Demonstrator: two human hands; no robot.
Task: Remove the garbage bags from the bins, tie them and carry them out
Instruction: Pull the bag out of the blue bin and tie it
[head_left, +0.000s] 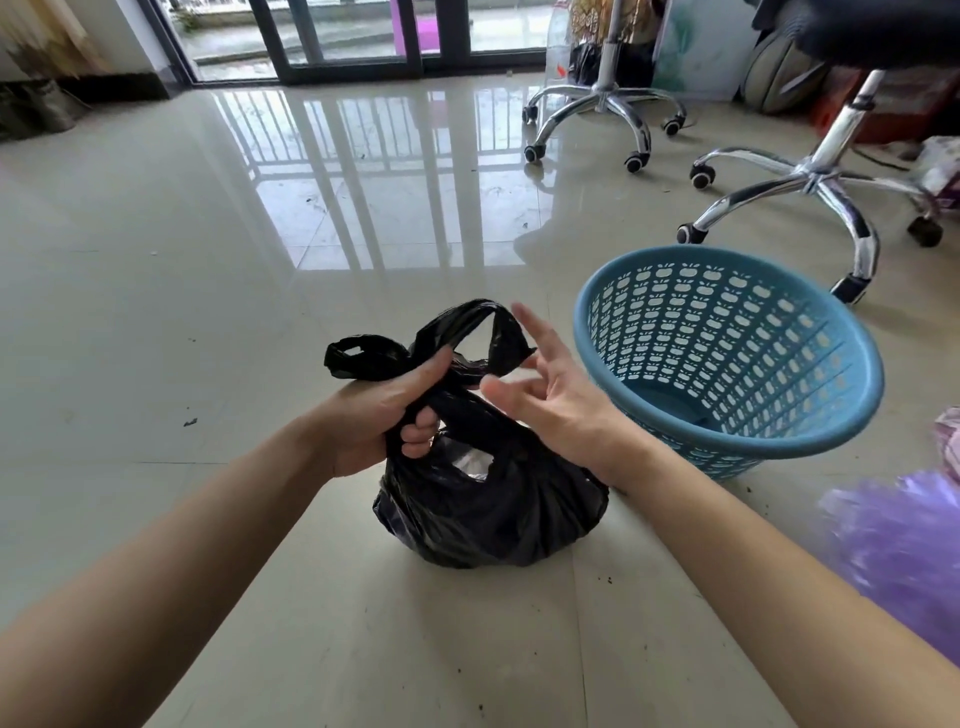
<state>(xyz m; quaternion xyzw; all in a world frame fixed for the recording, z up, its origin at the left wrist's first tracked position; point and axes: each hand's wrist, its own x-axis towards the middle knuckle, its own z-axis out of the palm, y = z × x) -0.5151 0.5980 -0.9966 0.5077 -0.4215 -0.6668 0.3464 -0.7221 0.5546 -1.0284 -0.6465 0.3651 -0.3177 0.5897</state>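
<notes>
Sitting on the floor (208, 312) near us, just left of the bin (727, 338), the bag (488, 509) has its handles bunched in our left hand (384, 410), fingers curled tight round the neck. Our right hand (550, 384) holds nothing, fingers spread loose beside the far loop. We judge the knot unfinished: a slackened left grip may unwind the twist, and the gap below the neck could spill rubbish on lifting.

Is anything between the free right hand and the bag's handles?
Nothing visible. The right hand is open beside the handles of the black bag, gripped by the left hand; the blue bin stands further right.
</notes>
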